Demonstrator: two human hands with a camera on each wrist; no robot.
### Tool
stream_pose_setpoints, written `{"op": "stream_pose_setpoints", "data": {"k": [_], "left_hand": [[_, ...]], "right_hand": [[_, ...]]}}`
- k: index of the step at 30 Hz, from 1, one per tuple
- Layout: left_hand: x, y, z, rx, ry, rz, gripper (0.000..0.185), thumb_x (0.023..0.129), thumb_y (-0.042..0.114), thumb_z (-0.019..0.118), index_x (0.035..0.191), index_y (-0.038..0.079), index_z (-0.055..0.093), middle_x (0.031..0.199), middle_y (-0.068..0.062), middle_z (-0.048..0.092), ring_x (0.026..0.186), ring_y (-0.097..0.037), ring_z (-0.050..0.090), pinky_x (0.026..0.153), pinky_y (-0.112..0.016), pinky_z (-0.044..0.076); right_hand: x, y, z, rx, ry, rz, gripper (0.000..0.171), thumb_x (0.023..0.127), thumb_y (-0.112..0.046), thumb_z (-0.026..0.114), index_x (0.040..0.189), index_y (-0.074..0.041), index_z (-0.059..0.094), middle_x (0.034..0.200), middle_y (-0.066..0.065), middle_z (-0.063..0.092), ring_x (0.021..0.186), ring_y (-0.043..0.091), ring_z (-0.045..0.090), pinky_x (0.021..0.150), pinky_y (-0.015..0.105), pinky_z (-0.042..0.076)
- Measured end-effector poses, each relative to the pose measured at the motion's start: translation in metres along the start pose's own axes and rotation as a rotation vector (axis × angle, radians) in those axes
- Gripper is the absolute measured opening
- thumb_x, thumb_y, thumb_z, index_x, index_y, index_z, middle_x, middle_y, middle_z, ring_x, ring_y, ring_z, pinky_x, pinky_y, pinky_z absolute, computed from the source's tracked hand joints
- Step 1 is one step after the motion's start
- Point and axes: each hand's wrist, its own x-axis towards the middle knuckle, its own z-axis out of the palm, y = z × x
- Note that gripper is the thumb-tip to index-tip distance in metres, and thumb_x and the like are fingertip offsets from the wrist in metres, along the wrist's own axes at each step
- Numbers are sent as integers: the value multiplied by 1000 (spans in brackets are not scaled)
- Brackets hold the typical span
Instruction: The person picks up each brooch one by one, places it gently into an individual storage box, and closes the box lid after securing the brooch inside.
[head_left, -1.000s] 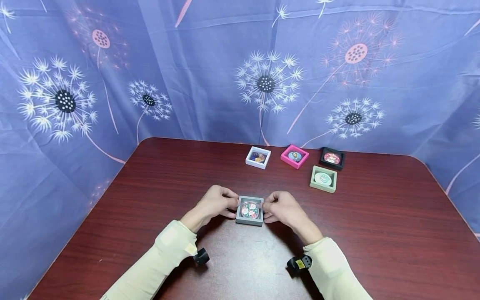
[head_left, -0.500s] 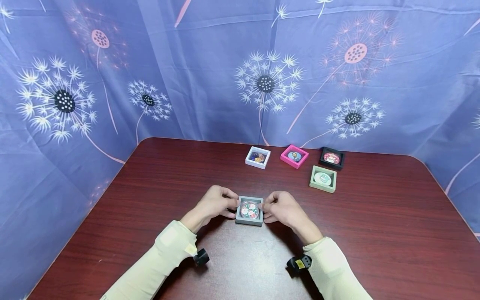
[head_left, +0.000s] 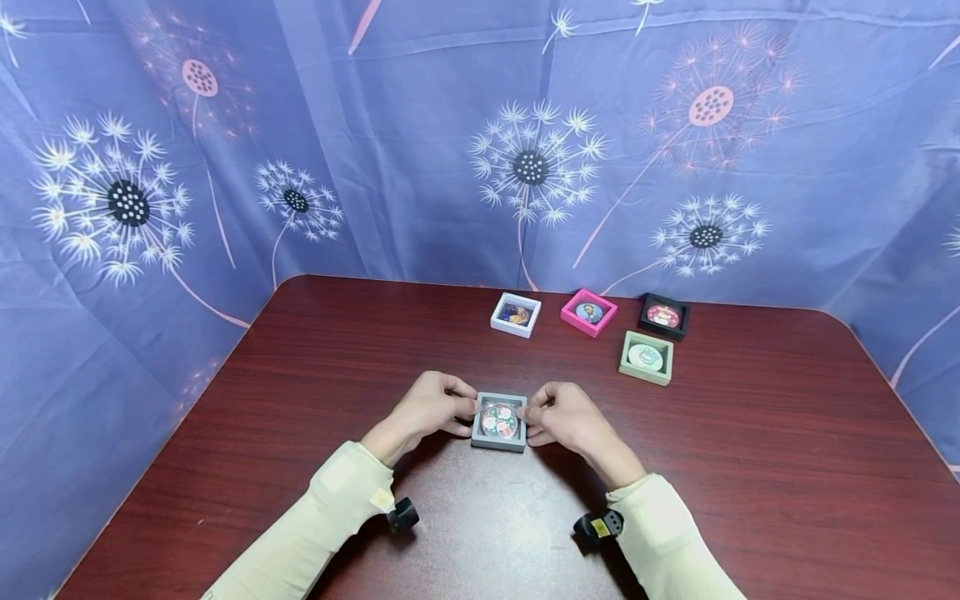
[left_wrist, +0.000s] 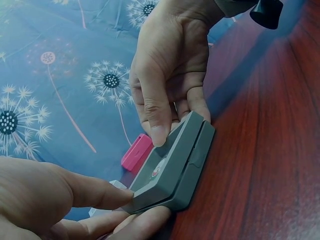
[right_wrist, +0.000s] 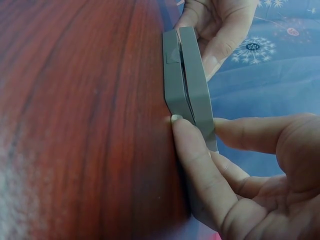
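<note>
A grey square display frame point(head_left: 499, 445) lies on the table between both hands, with a round badge point(head_left: 499, 421) in red, white and green behind its clear window. My left hand point(head_left: 435, 406) pinches the frame's left side, thumb on top. On the opposite side my right hand point(head_left: 567, 418) grips it the same way. Both wrist views show the two halves of the frame point(left_wrist: 180, 165) parted by a thin wedge-shaped gap along the near edge. A small clasp tab point(right_wrist: 173, 56) shows on that edge in the right wrist view.
Farther back on the dark red table point(head_left: 300, 358) stand a white frame point(head_left: 516, 333), a pink frame point(head_left: 581, 327), a black frame point(head_left: 681, 333) and a pale green frame point(head_left: 643, 377), each with a picture inside. A blue dandelion-print cloth point(head_left: 420, 150) hangs behind the table.
The right thumb has edged slightly inward over the grey display frame's right rim since a second ago. The left hand and the other frames have stayed put.
</note>
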Motion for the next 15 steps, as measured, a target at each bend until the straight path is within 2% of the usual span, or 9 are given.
{"op": "stream_pose_setpoints", "data": {"k": [15], "left_hand": [[1, -1, 0, -4, 2, -1, 23, 95, -6, 69, 117, -15, 69, 105, -21, 71, 75, -20, 73, 69, -34, 66]], "right_hand": [[0, 0, 0, -8, 7, -1, 12, 99, 3, 70, 99, 10, 60, 90, 20, 65, 71, 26, 74, 69, 40, 66]]}}
